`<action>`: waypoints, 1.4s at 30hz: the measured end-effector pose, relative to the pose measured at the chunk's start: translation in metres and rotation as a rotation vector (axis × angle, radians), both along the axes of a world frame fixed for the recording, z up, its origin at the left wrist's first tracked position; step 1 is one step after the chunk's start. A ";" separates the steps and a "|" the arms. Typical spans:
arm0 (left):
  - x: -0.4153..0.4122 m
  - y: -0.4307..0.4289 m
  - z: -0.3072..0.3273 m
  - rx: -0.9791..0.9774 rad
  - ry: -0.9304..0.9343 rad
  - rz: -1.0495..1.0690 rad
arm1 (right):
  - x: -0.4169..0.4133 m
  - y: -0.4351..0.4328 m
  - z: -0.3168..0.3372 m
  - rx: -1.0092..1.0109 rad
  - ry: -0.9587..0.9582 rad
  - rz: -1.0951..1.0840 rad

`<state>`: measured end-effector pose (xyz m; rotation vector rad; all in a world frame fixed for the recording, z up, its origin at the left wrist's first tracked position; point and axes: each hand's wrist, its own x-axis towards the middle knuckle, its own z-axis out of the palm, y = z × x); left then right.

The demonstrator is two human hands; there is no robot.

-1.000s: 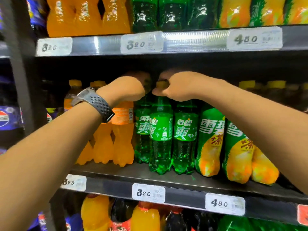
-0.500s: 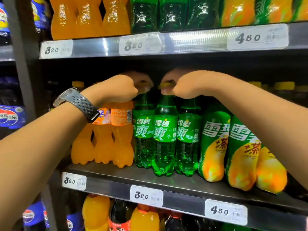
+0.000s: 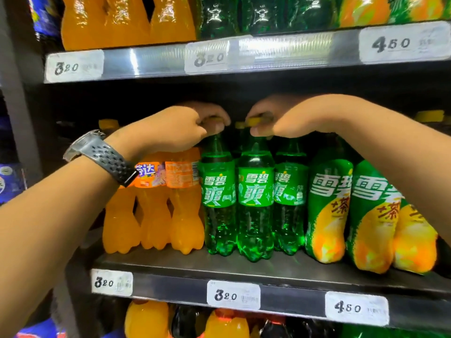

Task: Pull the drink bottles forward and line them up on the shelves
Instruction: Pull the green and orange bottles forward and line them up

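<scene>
Three clear green soda bottles stand side by side on the middle shelf [image 3: 280, 272]. My left hand [image 3: 178, 128], with a grey watch on the wrist, grips the yellow cap of the left green bottle [image 3: 218, 198]. My right hand [image 3: 275, 120] pinches the yellow cap of the middle green bottle [image 3: 255, 203]. The third green bottle [image 3: 289, 198] stands slightly farther back, with its cap hidden under my right hand. Orange soda bottles [image 3: 180, 211] stand to the left, green-and-yellow tea soda bottles [image 3: 327, 211] to the right.
Price tags [image 3: 233, 295] run along the shelf edges. The upper shelf [image 3: 292, 48] hangs low over the bottle caps and carries more orange and green bottles. Orange and dark bottles [image 3: 146, 320] fill the shelf below. A grey upright post [image 3: 17, 93] borders the left, with blue-labelled bottles beyond.
Both hands have stayed on the caps. The left and middle green bottles have come forward toward the shelf edge, and the view has shifted slightly.
</scene>
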<state>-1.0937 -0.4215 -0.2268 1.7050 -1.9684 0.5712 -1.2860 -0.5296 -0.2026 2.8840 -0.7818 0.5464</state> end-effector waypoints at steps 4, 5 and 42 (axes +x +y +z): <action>0.003 0.000 0.002 0.018 -0.015 -0.035 | 0.004 -0.001 -0.001 -0.018 -0.021 -0.044; 0.003 -0.001 0.002 0.020 -0.034 -0.041 | 0.004 -0.001 0.000 -0.032 -0.029 -0.058; 0.009 -0.004 0.001 -0.041 -0.171 0.135 | 0.002 0.007 -0.009 -0.074 0.032 -0.115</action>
